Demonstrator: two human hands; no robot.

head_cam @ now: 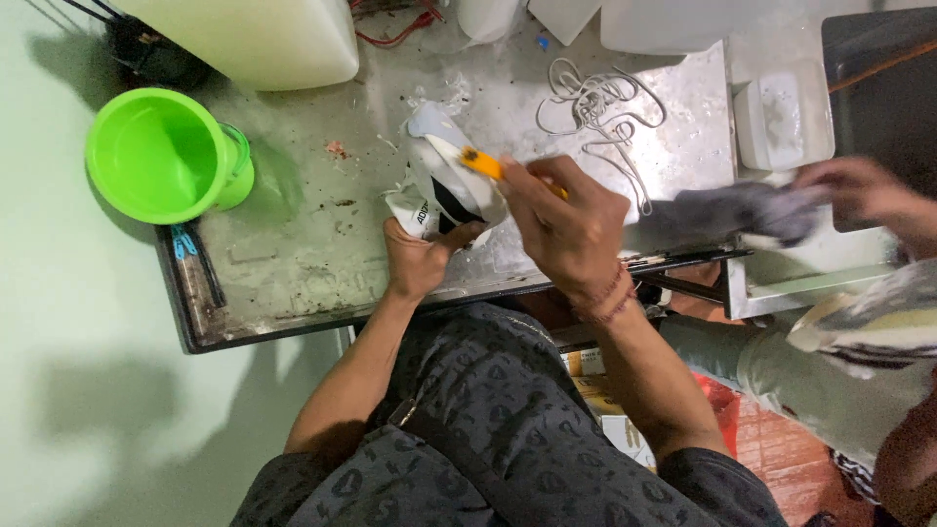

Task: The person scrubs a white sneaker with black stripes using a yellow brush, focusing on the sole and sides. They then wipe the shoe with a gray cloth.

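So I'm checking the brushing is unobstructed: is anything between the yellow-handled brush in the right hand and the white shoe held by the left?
Nothing visible. The right hand holds the yellow-handled brush directly against the white shoe, which the left hand grips from below.

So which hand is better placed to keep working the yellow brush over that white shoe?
Right. The right hand already holds the yellow brush against the white shoe, while the left hand is busy gripping the shoe from below, steadying it on the metal table.
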